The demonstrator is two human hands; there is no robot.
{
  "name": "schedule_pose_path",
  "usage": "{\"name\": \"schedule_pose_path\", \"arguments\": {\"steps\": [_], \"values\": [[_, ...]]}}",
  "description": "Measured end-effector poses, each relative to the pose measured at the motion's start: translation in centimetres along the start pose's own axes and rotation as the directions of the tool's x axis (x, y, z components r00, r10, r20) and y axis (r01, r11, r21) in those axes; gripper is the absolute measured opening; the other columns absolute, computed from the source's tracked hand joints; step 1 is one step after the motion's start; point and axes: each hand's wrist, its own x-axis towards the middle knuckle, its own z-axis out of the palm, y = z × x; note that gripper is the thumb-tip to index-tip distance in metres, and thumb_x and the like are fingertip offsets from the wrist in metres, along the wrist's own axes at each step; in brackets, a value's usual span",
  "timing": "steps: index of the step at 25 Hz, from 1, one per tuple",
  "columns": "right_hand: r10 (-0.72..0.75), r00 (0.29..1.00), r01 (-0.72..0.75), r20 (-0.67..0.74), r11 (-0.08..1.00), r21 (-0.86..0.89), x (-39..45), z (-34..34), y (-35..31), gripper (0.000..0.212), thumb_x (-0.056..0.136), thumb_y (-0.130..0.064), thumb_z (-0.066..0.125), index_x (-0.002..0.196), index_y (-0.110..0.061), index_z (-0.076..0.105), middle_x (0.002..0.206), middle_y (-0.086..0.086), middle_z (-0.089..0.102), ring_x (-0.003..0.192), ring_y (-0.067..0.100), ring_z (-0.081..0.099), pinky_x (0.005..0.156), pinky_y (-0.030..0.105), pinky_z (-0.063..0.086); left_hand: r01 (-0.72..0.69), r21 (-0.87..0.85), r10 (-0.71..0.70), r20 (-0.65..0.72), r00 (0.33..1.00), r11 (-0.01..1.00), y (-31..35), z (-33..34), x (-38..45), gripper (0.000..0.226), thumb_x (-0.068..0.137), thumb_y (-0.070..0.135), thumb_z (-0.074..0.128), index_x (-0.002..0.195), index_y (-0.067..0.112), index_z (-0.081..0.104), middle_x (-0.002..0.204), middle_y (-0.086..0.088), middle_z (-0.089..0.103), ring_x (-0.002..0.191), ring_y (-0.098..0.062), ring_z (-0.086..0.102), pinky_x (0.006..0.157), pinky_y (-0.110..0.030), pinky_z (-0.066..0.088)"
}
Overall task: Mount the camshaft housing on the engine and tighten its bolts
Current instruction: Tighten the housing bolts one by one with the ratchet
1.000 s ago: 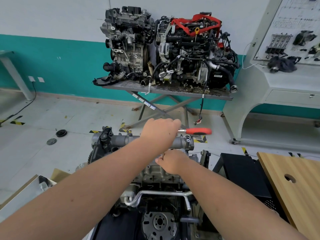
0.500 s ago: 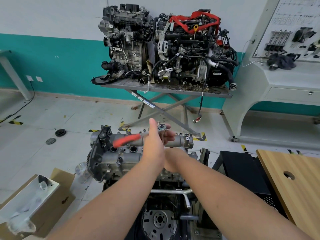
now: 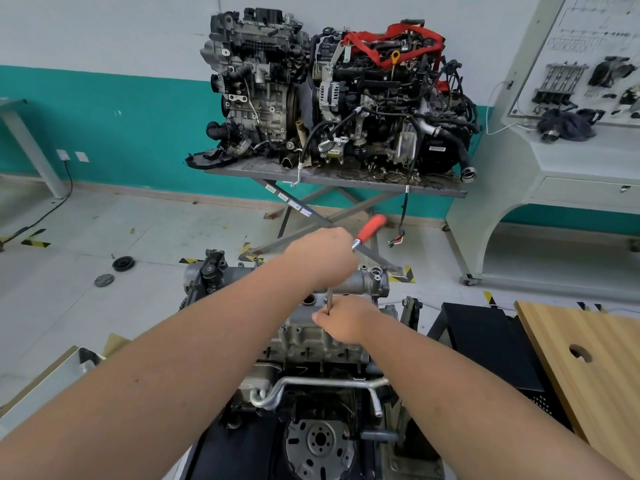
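The left hand [image 3: 320, 254] is curled around a ratchet wrench [image 3: 369, 233], whose red handle sticks out to the right and far side of the fist. The right hand [image 3: 346, 322] pinches the thin metal bar [image 3: 329, 301] that runs down from the wrench. Both arms cross over the engine [image 3: 311, 393] and hide much of its top. The camshaft housing [image 3: 367, 280] sits on top of that engine, just under the hands. The end of the bar is hidden by the right hand, so it may sit on a bolt, but I cannot tell.

A silver pipe [image 3: 311, 384] bends across the near side of the engine, and a round metal wheel [image 3: 320, 441] sits below it.

Far off, two more engines stand side by side on a gray lift table [image 3: 346, 180] with crossed legs. The right one [image 3: 391, 105] wears a red strap; the left one [image 3: 256, 88] is bare gray metal. Behind them the wall is white on top and green below.

The floor [image 3: 138, 237] is pale and dusty, with two round black parts lying on it to the left. A wooden board [image 3: 588, 368] with one hole is on the right. A white stand [image 3: 571, 133] with small parts on its panel is far right. A cardboard box [image 3: 52, 375] is near left.
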Motion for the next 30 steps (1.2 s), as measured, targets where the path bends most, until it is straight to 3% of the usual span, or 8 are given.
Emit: {"name": "schedule_pose_path", "arguments": {"steps": [5, 8, 10, 13, 16, 22, 25, 30], "values": [[-0.013, 1.000, 0.014, 0.018, 1.000, -0.026, -0.6, -0.8, 0.2, 0.034, 0.103, -0.034, 0.034, 0.085, -0.015, 0.056, 0.086, 0.002, 0.063, 0.085, 0.023, 0.058, 0.077, 0.036, 0.045, -0.151, 0.521, 0.298, -0.211, 0.931, 0.840, 0.4, 2.4, -0.7, 0.024, 0.099, 0.034, 0.054, 0.081, 0.025, 0.043, 0.069, 0.006, 0.038, 0.068, -0.018, 0.048, 0.068, -0.035, 0.033], [0.153, 0.981, -0.175, -0.122, 0.966, -0.191, -1.9, -1.5, -3.1, 0.018, 0.103, -0.007, 0.040, 0.092, -0.011, 0.053, 0.093, 0.009, 0.057, 0.084, 0.024, 0.048, 0.085, 0.038, 0.040, -0.332, 0.476, 0.567, -0.528, 0.633, 0.814, -0.9, 4.9, -1.4, 0.036, 0.093, 0.036, 0.062, 0.063, 0.019, 0.051, 0.066, 0.003, 0.045, 0.067, -0.020, 0.044, 0.064, -0.032, 0.031], [0.350, 0.875, -0.294, -0.335, 0.933, 0.207, -1.7, -2.4, -3.8, 0.028, 0.096, 0.013, 0.050, 0.082, -0.011, 0.045, 0.081, 0.011, 0.040, 0.072, 0.023, 0.036, 0.083, 0.036, 0.042, -0.461, 0.298, 0.512, -0.725, 0.460, 0.836, -1.5, 6.3, -1.5, 0.044, 0.092, 0.039, 0.060, 0.059, 0.010, 0.057, 0.068, -0.003, 0.052, 0.064, -0.023, 0.047, 0.058, -0.032, 0.036], [0.371, 0.927, -0.291, -0.054, 0.804, 0.519, -1.0, -1.9, -1.4, 0.038, 0.109, -0.013, 0.026, 0.103, 0.005, 0.059, 0.084, 0.007, 0.046, 0.073, 0.015, 0.043, 0.080, 0.029, 0.048, -0.538, -0.178, 0.233, -0.760, 0.607, 0.824, -1.4, 8.0, -2.3, 0.035, 0.093, 0.040, 0.051, 0.079, 0.012, 0.065, 0.087, 0.005, 0.054, 0.079, -0.016, 0.053, 0.068, -0.030, 0.043], [0.049, 0.993, -0.101, 0.107, 0.819, 0.564, 0.4, -0.2, -0.9, 0.043, 0.110, -0.010, 0.020, 0.142, 0.011, 0.039, 0.123, 0.017, 0.060, 0.088, 0.015, 0.048, 0.104, 0.043, 0.038, -0.502, -0.715, -0.118, -0.623, 0.773, 0.487, -0.4, 9.2, -3.0, 0.024, 0.097, 0.042, 0.042, 0.093, 0.030, 0.062, 0.082, 0.011, 0.061, 0.078, -0.007, 0.060, 0.073, -0.023, 0.049], [-0.072, 0.997, 0.069, -0.019, 0.989, -0.131, 0.1, -0.1, -0.6, 0.022, 0.097, -0.021, 0.043, 0.100, -0.016, 0.064, 0.102, 0.005, 0.068, 0.098, 0.029, 0.060, 0.085, 0.039, 0.048, -0.015, -0.976, -0.368, 0.067, 0.927, -0.215, -0.7, 6.3, -1.5, 0.038, 0.101, 0.038, 0.050, 0.080, 0.012, 0.067, 0.060, -0.005, 0.059, 0.051, -0.017, 0.058, 0.051, -0.027, 0.050], [-0.009, 0.999, 0.009, -0.052, 1.000, -0.012, -0.7, -0.5, -0.4, 0.032, 0.100, -0.034, 0.035, 0.081, -0.018, 0.056, 0.087, 0.003, 0.064, 0.090, 0.025, 0.061, 0.078, 0.037, 0.046, 0.156, -0.988, -0.310, 0.146, 0.940, 0.008, -2.3, 3.8, -0.8, 0.017, 0.096, 0.019, 0.055, 0.102, 0.004, 0.057, 0.059, -0.006, 0.062, 0.056, -0.025, 0.066, 0.062, -0.037, 0.059], [-0.004, 1.000, 0.004, -0.008, 1.000, -0.028, -0.5, -0.4, -0.2, 0.041, 0.101, -0.039, 0.034, 0.065, -0.022, 0.043, 0.072, 0.001, 0.053, 0.079, 0.024, 0.054, 0.068, 0.035, 0.040, 0.128, -0.317, -0.131, 0.012, 0.991, 0.940, -2.0, 0.0, -0.3, 0.013, 0.092, 0.018, 0.050, 0.086, 0.010, 0.058, 0.076, -0.004, 0.072, 0.059, -0.015, 0.062, 0.054, -0.031, 0.049]]}}
